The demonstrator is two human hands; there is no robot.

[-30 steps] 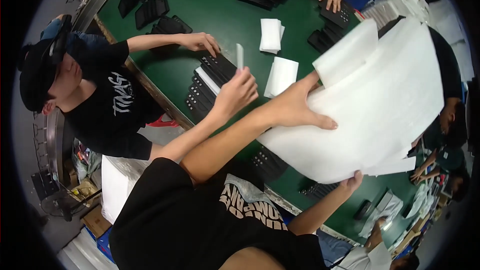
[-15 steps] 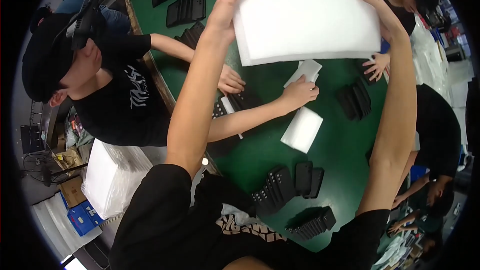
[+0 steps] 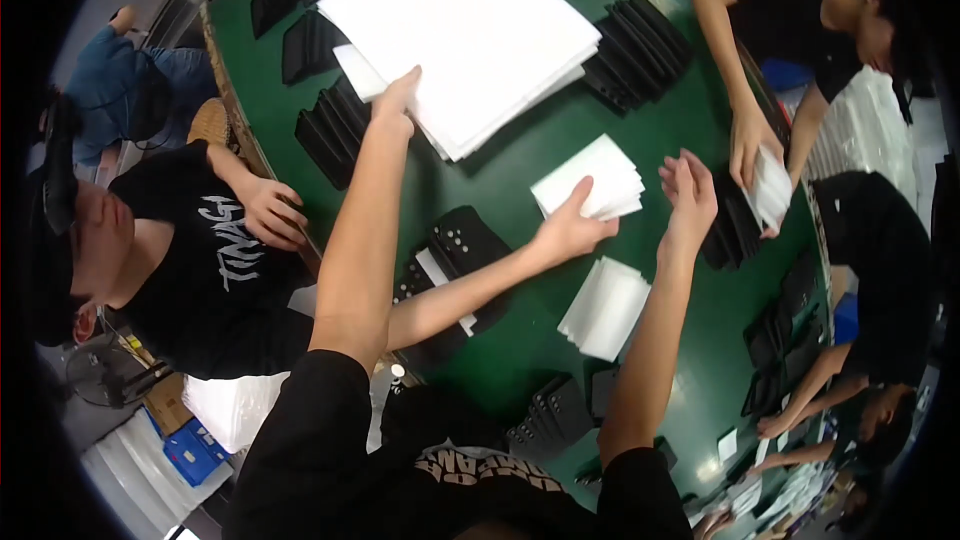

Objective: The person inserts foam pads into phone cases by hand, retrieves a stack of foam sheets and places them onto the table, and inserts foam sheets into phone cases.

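A stack of large white foam sheets [image 3: 470, 35] lies slightly fanned over the far part of the green table. My left hand [image 3: 396, 103] grips its near left edge, thumb on top, fingers hidden beneath. My right hand [image 3: 690, 195] is away from the stack, raised over the table with loosely curled fingers and nothing in it. Nearest to it are two piles of small white sheets [image 3: 605, 308]. A co-worker's hand [image 3: 572, 232] from the left touches the farther small pile [image 3: 592, 178].
Black slotted cases [image 3: 640, 52] stand in rows around the green table [image 3: 500, 340]. A person at the far right holds a small white sheet [image 3: 768, 190]. Another person's hand [image 3: 272, 212] rests at the left edge. More workers are at the lower right.
The large sheets have come down from my raised hands onto the far table. My right hand has let go and drawn back nearer. The left co-worker leans back; one hand withdrew to the edge.
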